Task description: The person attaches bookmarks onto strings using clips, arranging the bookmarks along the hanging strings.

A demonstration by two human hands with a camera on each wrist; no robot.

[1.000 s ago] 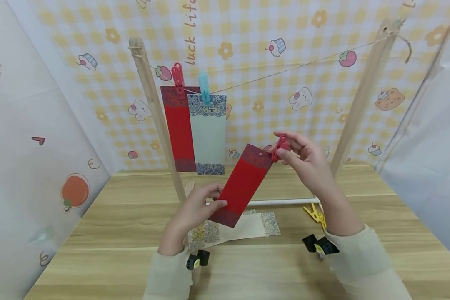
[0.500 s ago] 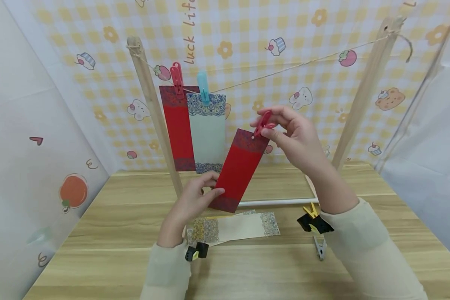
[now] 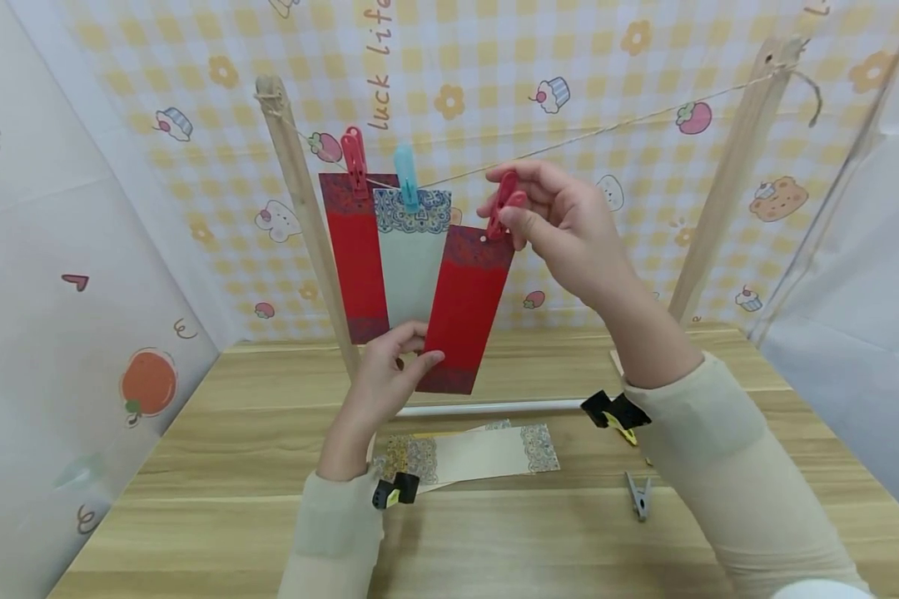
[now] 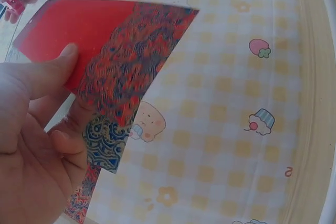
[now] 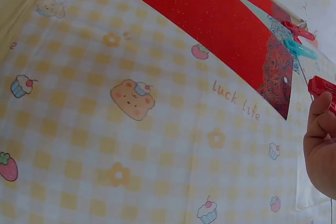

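Note:
My left hand (image 3: pixel 385 376) pinches the lower left edge of a red card (image 3: pixel 468 312) with dark patterned ends and a small hole near its top. My right hand (image 3: pixel 569 229) pinches a red clothespin (image 3: pixel 504 204) close to that card's upper right corner, just below the string (image 3: pixel 592 133). In the right wrist view the clothespin (image 5: pixel 321 86) appears apart from the card (image 5: pixel 231 35). Behind, another red card (image 3: pixel 355 266) hangs under a red clothespin (image 3: pixel 355 162). A pale card (image 3: pixel 412 274) with blue patterned ends hangs beside it from a light blue clothespin (image 3: pixel 406 179).
Wooden posts (image 3: pixel 307 208) (image 3: pixel 722 191) carry the string at either side. Pale patterned cards (image 3: pixel 479 456) lie on the wooden table (image 3: pixel 217 499), near a white rod (image 3: pixel 524 407). A grey clothespin (image 3: pixel 639 497) and a partly covered yellow one (image 3: pixel 629 434) lie at right.
Both hands have risen and moved left, bringing the red card and red clothespin up towards the string. The card has turned more upright and now overlaps the hanging pale card.

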